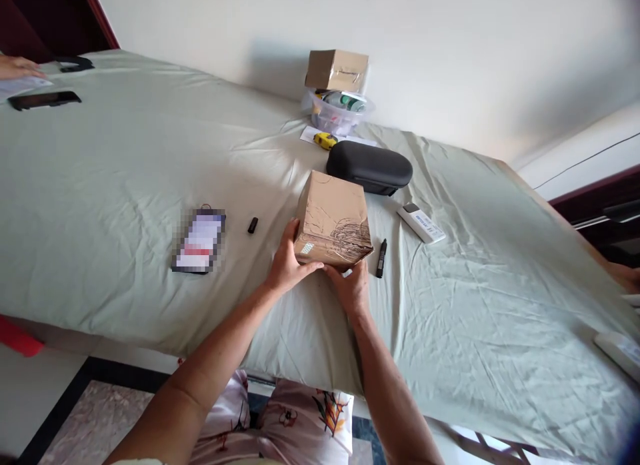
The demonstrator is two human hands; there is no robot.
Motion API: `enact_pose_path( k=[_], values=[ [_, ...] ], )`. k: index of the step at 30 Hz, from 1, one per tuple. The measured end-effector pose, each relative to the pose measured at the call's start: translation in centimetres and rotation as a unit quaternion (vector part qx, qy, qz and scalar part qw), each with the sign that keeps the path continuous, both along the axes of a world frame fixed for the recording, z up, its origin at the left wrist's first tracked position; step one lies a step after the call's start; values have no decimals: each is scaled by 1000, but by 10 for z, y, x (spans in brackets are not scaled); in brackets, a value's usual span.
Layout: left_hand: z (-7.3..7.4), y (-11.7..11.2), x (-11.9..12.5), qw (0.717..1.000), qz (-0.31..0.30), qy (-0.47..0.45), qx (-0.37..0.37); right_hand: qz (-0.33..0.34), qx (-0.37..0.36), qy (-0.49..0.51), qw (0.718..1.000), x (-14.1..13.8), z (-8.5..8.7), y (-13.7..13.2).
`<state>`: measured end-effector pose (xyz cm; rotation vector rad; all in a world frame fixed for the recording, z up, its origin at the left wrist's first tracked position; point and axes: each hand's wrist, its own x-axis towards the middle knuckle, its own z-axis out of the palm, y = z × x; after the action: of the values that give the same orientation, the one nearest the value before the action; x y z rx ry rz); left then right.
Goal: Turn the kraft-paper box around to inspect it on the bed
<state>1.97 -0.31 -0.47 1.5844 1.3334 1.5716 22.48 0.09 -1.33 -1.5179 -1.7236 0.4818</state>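
A brown cardboard box [333,215] with pen scribbles on its top sits on the pale green sheet [125,185] near the bed's front edge. My left hand [287,262] grips its near left corner, fingers up the left side and thumb on the front face. My right hand [353,285] holds the box's near bottom edge from below, fingers tucked under it. A black marker [381,257] lies just right of the box.
Behind the box lie a black oval case [369,166], a white remote [421,223] and a yellow tape measure [325,140]. A second box [337,70] rests on a clear tub. A card [199,240] and a small black cap [253,225] lie to the left. Another person's hand [17,67] is at far left by a phone [44,99].
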Motion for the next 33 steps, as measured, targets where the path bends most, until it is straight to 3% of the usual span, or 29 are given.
enact_pose_path(
  k=[2, 4, 13, 28, 33],
  values=[
    [-2, 0, -3, 999, 7, 52, 14, -72, 25, 21, 997, -4, 2, 0],
    [-5, 1, -6, 995, 8, 97, 14, -97, 39, 38, 994, -7, 5, 0],
    [-9, 4, -15, 992, 39, 117, 5, -19, 68, 55, 996, -16, 2, -1],
    [-6, 0, -9, 994, 56, 98, 9, 5, 87, 44, 995, -18, 2, -1],
    [-1, -4, -5, 993, 81, 82, -33, 14, 79, 44, 996, -15, 0, -2]
  ],
)
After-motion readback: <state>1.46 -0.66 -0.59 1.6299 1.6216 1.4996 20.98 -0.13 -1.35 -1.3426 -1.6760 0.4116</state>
